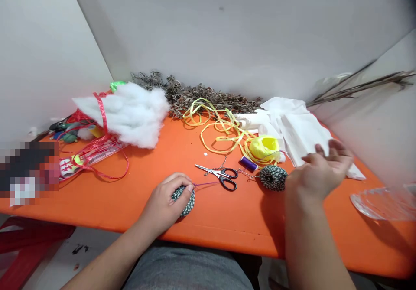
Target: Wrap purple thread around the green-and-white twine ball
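My left hand (173,199) is wrapped over a dark green and white coil of twine (188,206) near the table's front edge. A thin purple thread (206,184) runs from that coil toward a pair of scissors (221,175) with black handles, lying slightly open. My right hand (325,168) is raised at the right, palm turned up and fingers loosely curled and apart; I see nothing in it. Just left of my right wrist lies a second green and white ball of twine (273,178). Behind the scissors are a purple thread spool (248,164) and a yellow ribbon roll (264,147).
The orange table (130,203) has white fluffy stuffing (136,112) and red ribbon (103,116) at the left. Dried twigs (201,95) line the wall. White sheets (303,129) lie behind my right hand, and a clear plastic container (383,203) is at the right edge.
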